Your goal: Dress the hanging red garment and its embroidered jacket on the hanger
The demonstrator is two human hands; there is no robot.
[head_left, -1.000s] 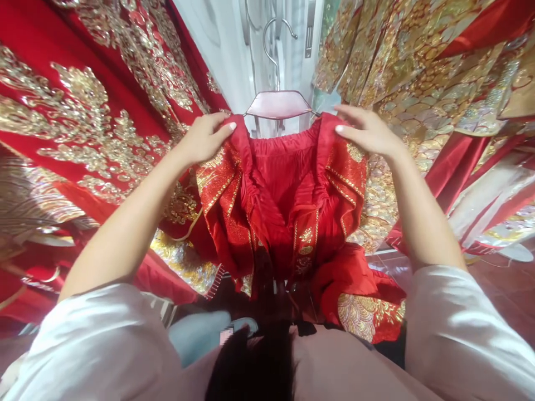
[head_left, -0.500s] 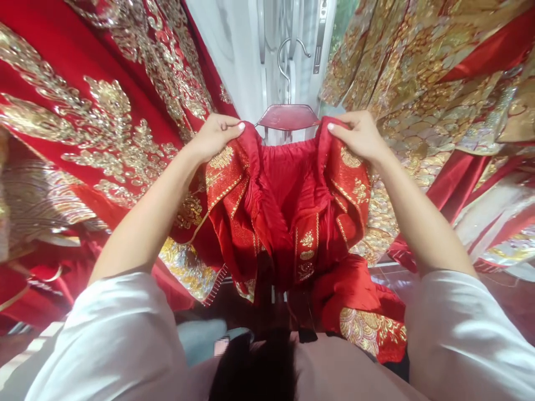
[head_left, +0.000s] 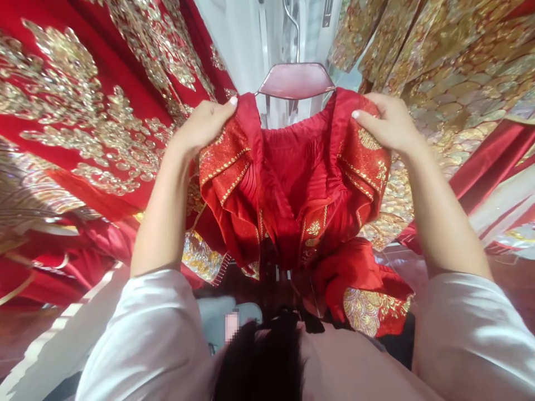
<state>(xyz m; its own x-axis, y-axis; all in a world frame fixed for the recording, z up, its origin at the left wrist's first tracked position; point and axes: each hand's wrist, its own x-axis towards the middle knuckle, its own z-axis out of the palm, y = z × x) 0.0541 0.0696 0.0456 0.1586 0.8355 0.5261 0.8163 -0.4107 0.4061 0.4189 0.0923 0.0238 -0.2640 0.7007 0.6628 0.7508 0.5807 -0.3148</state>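
A red garment with gold embroidery and beaded trim [head_left: 288, 161] hangs in front of me, its gathered waist opening facing up. My left hand [head_left: 209, 122] pinches its upper left edge between thumb and fingers. At the upper right edge, my right hand [head_left: 388, 122] grips the cloth, thumb on the front. Between the two edges shows the pinkish-red clothes hanger [head_left: 297, 81], its shoulders hidden in the fabric. The metal hook [head_left: 293, 25] of the hanger runs up past the top of the view. A red part with a gold scale pattern [head_left: 363, 306] hangs low on the right.
Red gowns with silver-gold beading [head_left: 71, 94] crowd the left side. On the right hang gold sequined garments [head_left: 443, 83]. Behind the hanger is a white door or frame with handles [head_left: 273, 50]. A dark floor lies below, and a white ridged edge [head_left: 62, 334] at lower left.
The garment and hanger sit higher and nearer in view. My hands are farther apart, the right one moved outward along the edge, and the hook's tip has left the view.
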